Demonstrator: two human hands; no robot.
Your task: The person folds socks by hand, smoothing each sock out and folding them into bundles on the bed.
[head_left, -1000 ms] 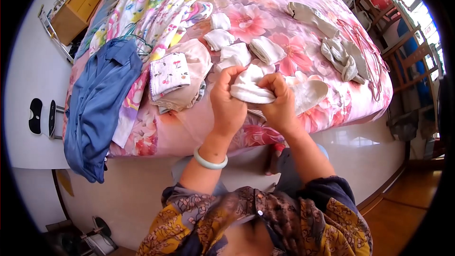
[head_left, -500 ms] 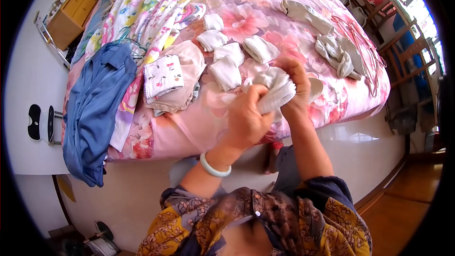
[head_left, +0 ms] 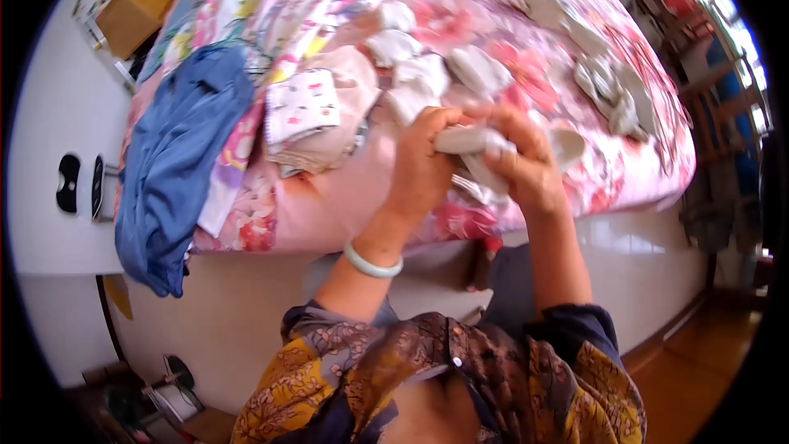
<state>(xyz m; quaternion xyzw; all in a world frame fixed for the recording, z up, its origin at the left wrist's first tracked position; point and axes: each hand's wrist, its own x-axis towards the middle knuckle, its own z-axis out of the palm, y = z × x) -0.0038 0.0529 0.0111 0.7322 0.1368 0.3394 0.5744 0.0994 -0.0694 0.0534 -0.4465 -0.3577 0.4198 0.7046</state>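
Gripping folded white cloth (head_left: pixel 470 142) between bent-fingered hands (head_left: pixel 423 158) set close together.

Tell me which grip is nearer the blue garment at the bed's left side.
Left. The left grip is right of the blue garment, with the folded print cloth between; the right grip is farther right, beyond the left one.

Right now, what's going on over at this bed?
Someone's left hand and right hand together hold a white sock-like bundle over the flowered bed; blur hides exactly how it's folded. Beyond the hands lie compact white bundles, and to the right are looser pale pieces. A blue garment drapes over the bed's edge at left.
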